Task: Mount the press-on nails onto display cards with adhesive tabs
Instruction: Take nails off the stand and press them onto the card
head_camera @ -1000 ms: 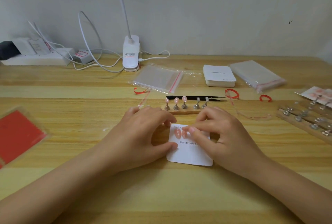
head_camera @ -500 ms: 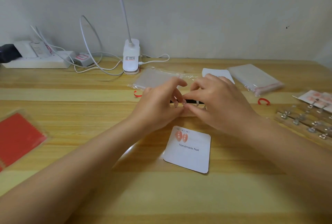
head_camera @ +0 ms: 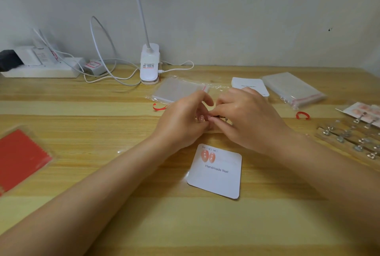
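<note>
Both hands meet fingertip to fingertip: the left hand and right hand pinch something small I cannot make out. Nearer, the white square card with two pink nails lies flat on the pale wooden table against a grey wall.

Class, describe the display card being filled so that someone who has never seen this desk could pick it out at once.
Start at the white clip lamp by the back wall and come straight toward the near edge of the wooden table, past both hands. There lies a single white display card with rounded corners. Unlike the stack of blank cards farther back, it is printed "Handmade Nail" and carries two pink nails in its top left corner.
</note>
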